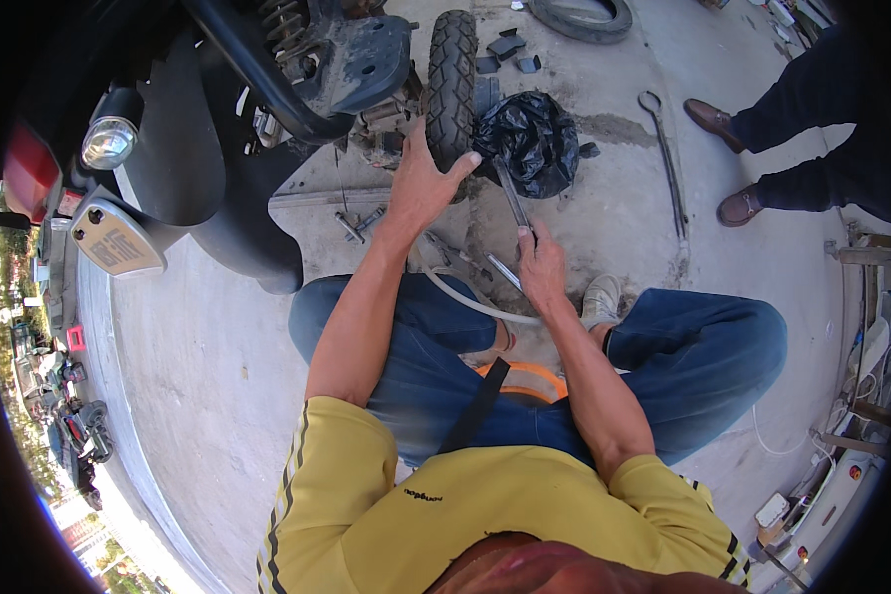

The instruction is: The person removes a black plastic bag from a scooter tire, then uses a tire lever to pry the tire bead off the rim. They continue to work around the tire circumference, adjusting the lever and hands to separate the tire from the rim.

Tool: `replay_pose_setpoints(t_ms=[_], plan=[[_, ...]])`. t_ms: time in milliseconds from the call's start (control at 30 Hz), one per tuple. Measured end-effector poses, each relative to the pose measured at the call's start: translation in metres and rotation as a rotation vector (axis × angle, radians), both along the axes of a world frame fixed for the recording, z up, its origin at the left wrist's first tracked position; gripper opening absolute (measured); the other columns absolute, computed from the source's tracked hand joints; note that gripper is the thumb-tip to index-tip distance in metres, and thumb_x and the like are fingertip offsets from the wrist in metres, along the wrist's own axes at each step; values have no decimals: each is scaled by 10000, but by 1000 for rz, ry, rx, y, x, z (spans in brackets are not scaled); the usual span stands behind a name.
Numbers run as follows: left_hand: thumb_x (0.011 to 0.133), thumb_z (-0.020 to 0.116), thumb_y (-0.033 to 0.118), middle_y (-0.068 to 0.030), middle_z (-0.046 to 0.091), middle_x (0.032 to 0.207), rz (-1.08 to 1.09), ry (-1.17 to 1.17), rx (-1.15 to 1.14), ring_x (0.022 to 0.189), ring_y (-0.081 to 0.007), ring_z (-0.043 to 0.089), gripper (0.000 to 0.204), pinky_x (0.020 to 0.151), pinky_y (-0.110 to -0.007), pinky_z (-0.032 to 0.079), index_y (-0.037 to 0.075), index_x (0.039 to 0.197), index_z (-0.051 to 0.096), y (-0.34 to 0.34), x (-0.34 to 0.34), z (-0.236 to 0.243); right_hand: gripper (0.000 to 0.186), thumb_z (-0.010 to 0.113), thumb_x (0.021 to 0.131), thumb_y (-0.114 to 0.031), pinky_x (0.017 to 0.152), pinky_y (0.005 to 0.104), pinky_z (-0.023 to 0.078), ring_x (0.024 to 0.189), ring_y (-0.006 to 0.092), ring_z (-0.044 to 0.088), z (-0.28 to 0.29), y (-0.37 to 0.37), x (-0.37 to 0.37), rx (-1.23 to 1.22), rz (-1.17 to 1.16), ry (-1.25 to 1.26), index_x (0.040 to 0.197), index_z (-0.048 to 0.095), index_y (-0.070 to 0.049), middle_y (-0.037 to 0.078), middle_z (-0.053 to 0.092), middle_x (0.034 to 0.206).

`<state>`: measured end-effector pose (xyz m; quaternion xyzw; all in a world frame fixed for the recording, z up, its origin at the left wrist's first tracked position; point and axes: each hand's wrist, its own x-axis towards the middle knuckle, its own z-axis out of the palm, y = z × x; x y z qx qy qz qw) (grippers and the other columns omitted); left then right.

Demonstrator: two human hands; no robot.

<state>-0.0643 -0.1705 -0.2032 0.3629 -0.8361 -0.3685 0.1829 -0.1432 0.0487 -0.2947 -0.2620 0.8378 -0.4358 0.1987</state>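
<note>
My left hand (428, 186) straddles the near end of a knobbly black tyre (452, 89). Its thumb presses on the right side and its fingers reach along the left side, partly hidden. The tyre is on the wheel of a raised motorbike. In my right hand (543, 262) is a flat metal lever (511, 193), its far end beside a crumpled black plastic bag (530, 144). A second silvery metal bar (504, 270) lies slanted just left of that hand; whether the hand touches it I cannot tell.
A dark mudguard (193, 148) and indicator lamp (109, 142) fill the upper left. On the concrete lie a long ring spanner (660, 148), a loose tyre (584, 18), dark scraps (506, 45) and a T-shaped tool (359, 225). A pale hose (455, 294) curves between my legs. Another person's shoes (738, 205) stand right.
</note>
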Motion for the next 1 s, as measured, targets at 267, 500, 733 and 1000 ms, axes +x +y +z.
replay_pose_setpoints(t_ms=[267, 500, 733, 1000], plan=[[880, 817, 285, -358, 436, 1531, 25, -5, -103, 1385, -518, 502, 983, 1152, -514, 436, -99, 1593, 259, -2, -16, -11, 446, 532, 1090, -155, 716, 517, 510, 773, 466, 679, 20, -35, -2, -82, 96, -11, 1536, 552, -157, 266, 676, 823], [884, 827, 348, -386, 445, 1532, 114, 84, -68, 1400, -527, 485, 1009, 1187, -509, 395, -96, 1599, 270, 3, -26, -14, 590, 540, 1028, -57, 766, 567, 520, 854, 519, 674, 15, -61, 1, -170, 116, 27, 1603, 456, -159, 322, 688, 1000], [899, 842, 392, -319, 695, 1240, 154, -95, -206, 1132, -434, 702, 905, 992, -467, 534, -93, 1515, 390, -13, -37, -13, 684, 551, 962, 47, 740, 555, 552, 826, 508, 676, -6, -64, 10, -256, 120, 27, 1610, 455, -150, 273, 665, 978], [918, 832, 382, -288, 702, 1218, 144, -114, -152, 1099, -379, 708, 822, 981, -422, 535, -86, 1468, 439, -16, -34, -11, 796, 555, 909, 52, 692, 578, 571, 773, 506, 685, 0, -71, 15, -208, 163, -6, 1655, 389, -170, 263, 679, 991]])
